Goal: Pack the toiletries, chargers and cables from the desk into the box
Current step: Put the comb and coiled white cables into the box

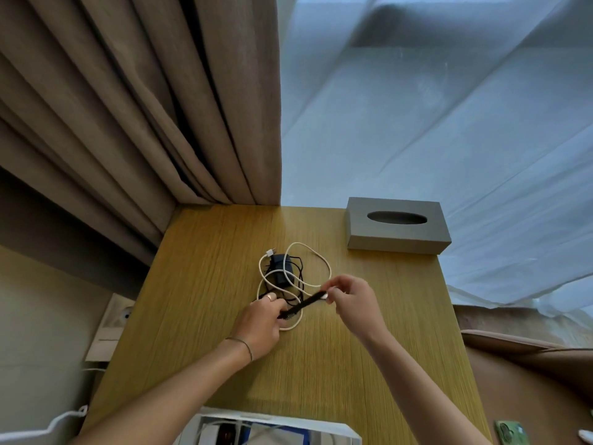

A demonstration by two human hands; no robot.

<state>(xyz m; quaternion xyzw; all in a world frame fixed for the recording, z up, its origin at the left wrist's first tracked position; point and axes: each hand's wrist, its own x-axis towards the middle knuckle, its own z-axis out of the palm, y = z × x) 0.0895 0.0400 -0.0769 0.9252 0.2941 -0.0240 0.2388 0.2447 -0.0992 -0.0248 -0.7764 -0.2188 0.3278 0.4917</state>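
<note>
A black comb (pixel 303 304) is held slantwise over the wooden desk (pixel 205 303). My left hand (pixel 261 326) grips its lower end; my right hand (pixel 351 300) pinches its upper tip together with the white end of a cable. A white cable (pixel 321 256) lies in loose loops under and behind the comb. A black charger (pixel 281 267) with its thin black cord sits inside those loops. The open white box (pixel 324 427) stands at the desk's near edge, with items inside that I can only partly see.
A grey tissue box (pixel 396 239) stands at the desk's far right corner. Brown curtains (pixel 128 107) and a sheer white curtain (pixel 449 107) hang behind. A wall socket (pixel 120 313) is left of the desk, a brown chair (pixel 526 364) to the right.
</note>
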